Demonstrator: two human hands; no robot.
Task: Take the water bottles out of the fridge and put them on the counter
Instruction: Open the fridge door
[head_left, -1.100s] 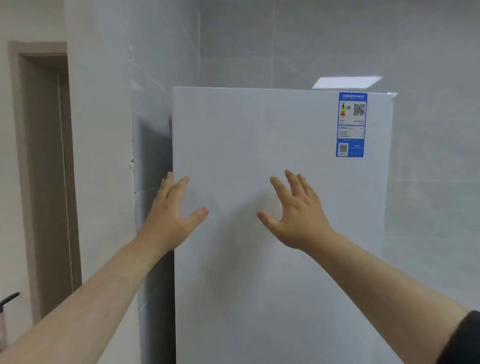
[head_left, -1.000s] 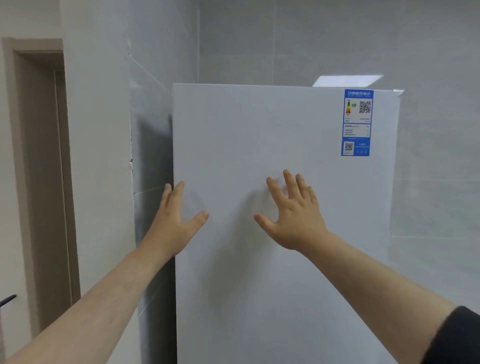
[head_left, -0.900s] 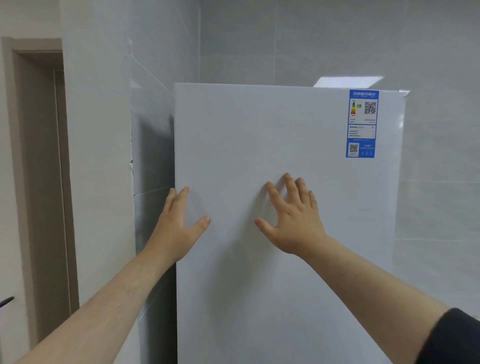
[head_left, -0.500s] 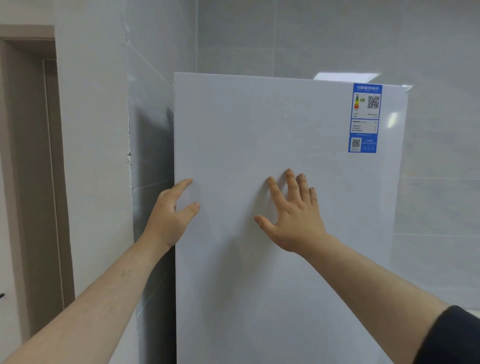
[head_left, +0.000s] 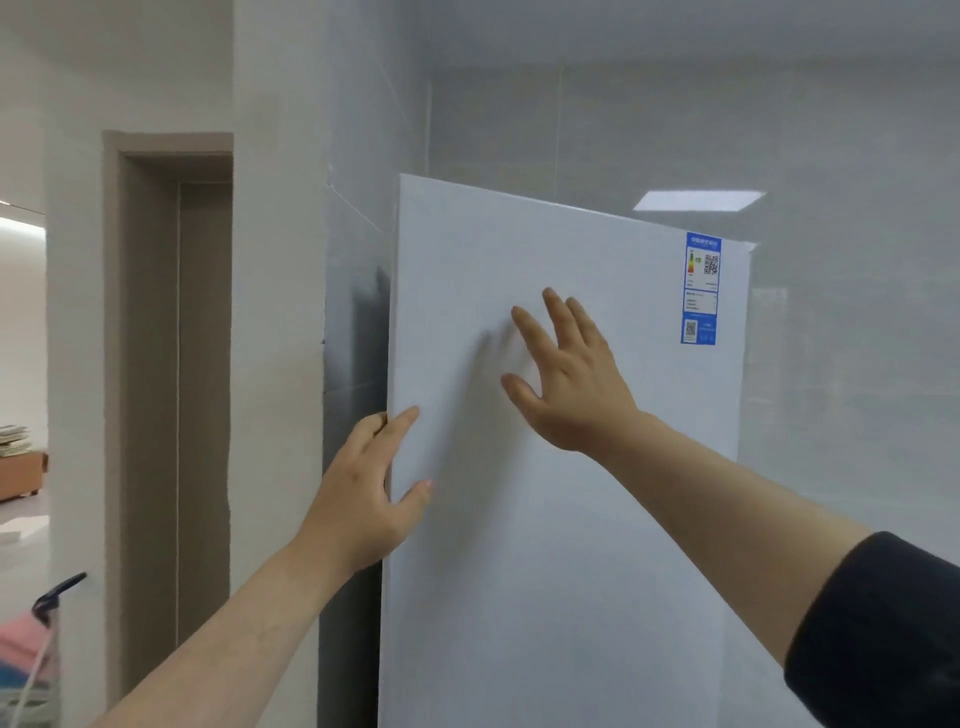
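A tall white fridge door (head_left: 561, 519) fills the middle of the view, with a blue energy label (head_left: 701, 288) near its top right corner. My left hand (head_left: 369, 499) grips the door's left edge, fingers curled behind it and thumb on the front. My right hand (head_left: 569, 379) lies flat against the door front with fingers spread. The door stands swung slightly out from the wall. No water bottles and no counter are in view; the fridge's inside is hidden.
A grey tiled wall (head_left: 831, 364) runs behind and right of the fridge. A white wall corner (head_left: 275, 312) and a brown door frame (head_left: 166, 364) stand to the left. A rack with pink cloth (head_left: 31, 649) sits at the lower left.
My left hand has slid down and wrapped around the door's left edge. The door's left side has swung out toward me. The view has shifted right and down.
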